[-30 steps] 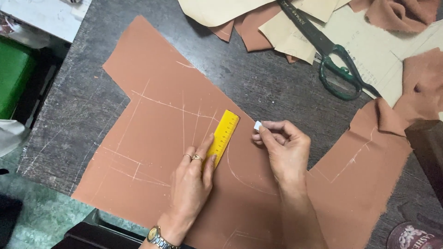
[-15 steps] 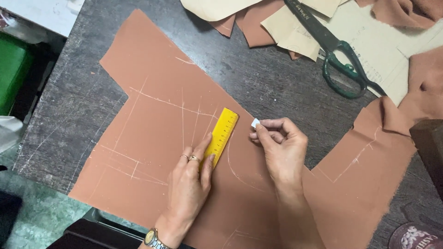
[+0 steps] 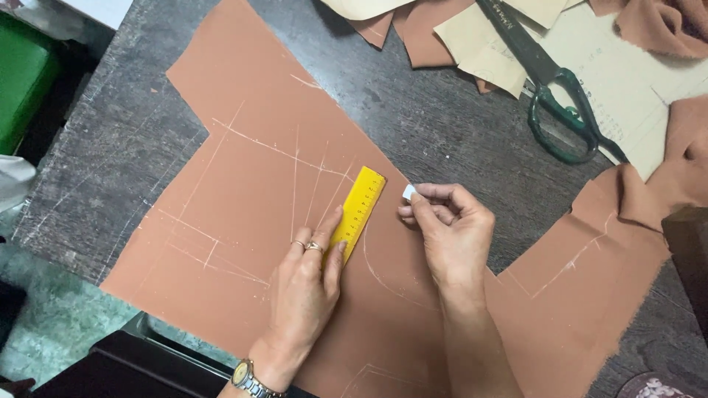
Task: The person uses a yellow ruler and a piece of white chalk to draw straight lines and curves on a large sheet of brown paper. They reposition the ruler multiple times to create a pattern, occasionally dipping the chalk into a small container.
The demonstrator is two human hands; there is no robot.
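So the right hand (image 3: 451, 234) has its grip closed on a little white piece of chalk (image 3: 408, 192), pinched between thumb and fingertips, tip sitting just off the upper end of the yellow ruler (image 3: 358, 211) and right at the edge of the brown fabric (image 3: 243, 125). Just to the left of that grip, the left hand (image 3: 306, 284) is flat and open, fingers spread and pressing the ruler's lower end down onto the cloth, not gripping anything really, just pinning it. Marking looks well underway to me: there's already a bunch of chalk lines fanning out left of the ruler, some box-like lines further left, and a curve drawn just below the chalk grip. Further right, another fabric piece (image 3: 590, 280) has a couple of lines on it too. No cutting along these lines that I can see, so I'd guess that part's still left. Far up and right of the grip, green-handled scissors (image 3: 560, 114) lie on cream paper patterns (image 3: 619, 74), all on the dark desk (image 3: 457, 125). Hard to tell whether the chalk actually touches the cloth, and the fabric's bottom edge plus the scissor tips are cut off.
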